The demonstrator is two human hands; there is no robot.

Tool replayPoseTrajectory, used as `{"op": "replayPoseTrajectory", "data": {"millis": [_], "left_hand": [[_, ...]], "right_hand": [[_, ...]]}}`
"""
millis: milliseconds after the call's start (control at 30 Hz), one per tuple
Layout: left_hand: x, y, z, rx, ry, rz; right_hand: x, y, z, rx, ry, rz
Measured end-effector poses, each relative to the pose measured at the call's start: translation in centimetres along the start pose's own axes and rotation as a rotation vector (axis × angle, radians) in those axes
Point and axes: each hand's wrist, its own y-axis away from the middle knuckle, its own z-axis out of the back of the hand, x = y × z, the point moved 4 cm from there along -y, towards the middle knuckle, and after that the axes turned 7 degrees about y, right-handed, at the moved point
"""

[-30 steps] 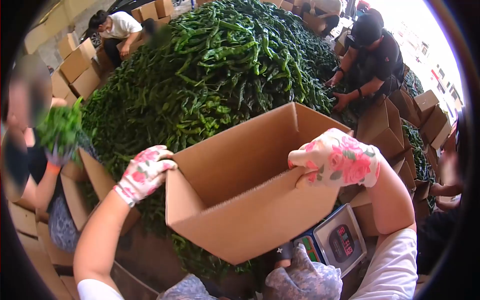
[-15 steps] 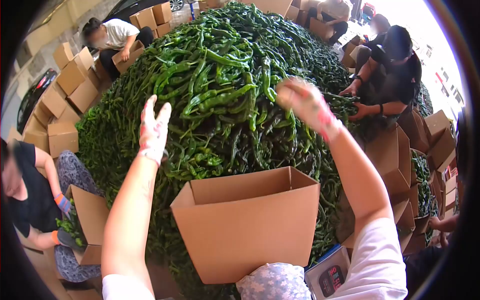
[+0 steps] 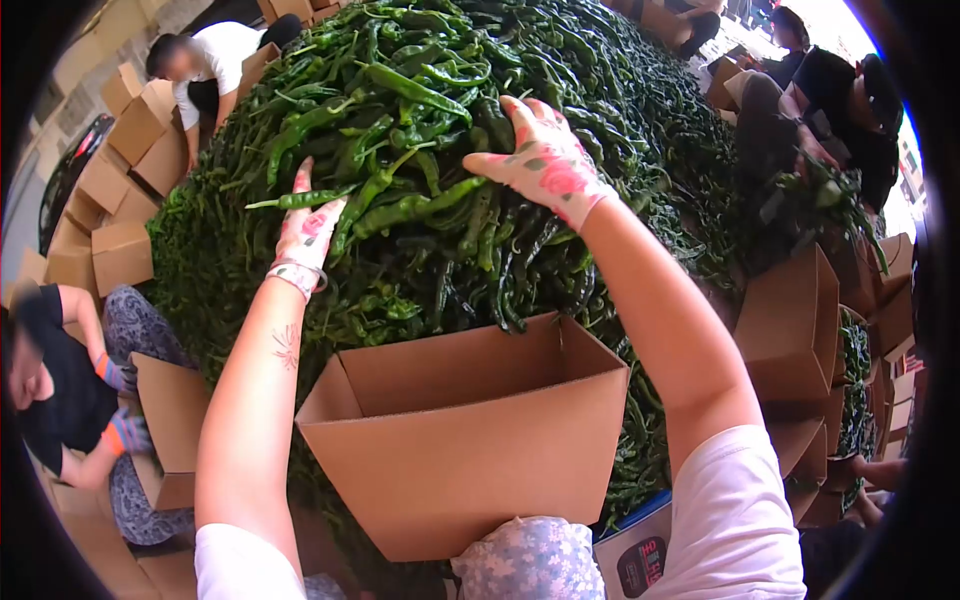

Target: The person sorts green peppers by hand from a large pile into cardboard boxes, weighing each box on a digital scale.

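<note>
A large heap of green peppers [image 3: 640, 130] fills the middle of the view. My left hand [image 3: 308, 222], in a floral glove, touches the heap's near slope with its fingers spread; one pepper [image 3: 300, 199] lies across them. My right hand [image 3: 540, 160], in a matching glove, rests on the peppers farther right, thumb and fingers apart. Several long peppers lie between the two hands. Below them, in front of my lap, stands an open cardboard box [image 3: 465, 465]; the part of its inside that shows is bare cardboard.
Cardboard boxes [image 3: 122, 255] are stacked at the left, and more boxes [image 3: 790, 330] stand at the right, some holding peppers. People sit around the heap: one lower left, one upper left, others upper right. A printed case [image 3: 635, 555] lies right of my lap.
My right hand has moved left and onto the peppers, closer to my left hand. My left hand now touches the heap. The box appears slightly farther left. A co-worker at the right has lifted peppers.
</note>
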Motion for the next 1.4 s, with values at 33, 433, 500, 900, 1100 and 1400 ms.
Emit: {"op": "replayPoseTrajectory", "data": {"millis": [33, 433, 500, 900, 1100, 1400], "left_hand": [[-0.1, 0.1, -0.1, -0.035, -0.126, 0.039], [-1.8, 10.6, 0.9, 0.410, -0.093, 0.061], [-3.6, 12.1, 1.7, 0.510, -0.234, 0.303], [-9.7, 20.3, -4.0, 0.271, 0.830, 0.037], [-9.3, 22.5, 4.8, -0.296, 0.840, -0.009], [-7.4, 27.7, 3.6, 0.186, -0.047, -0.151]], "right_hand": [[1.0, 0.3, 0.5, -0.130, 0.115, 0.062], [1.6, 9.0, 5.5, 0.175, -0.792, 0.006], [1.3, 9.7, 6.3, 0.172, -1.151, -0.082], [12.5, 14.4, 3.3, 0.373, -0.654, 0.413], [11.6, 13.1, 5.0, 0.441, -0.579, 0.376], [4.5, 4.1, -0.7, 0.318, 0.206, 0.165]]}}
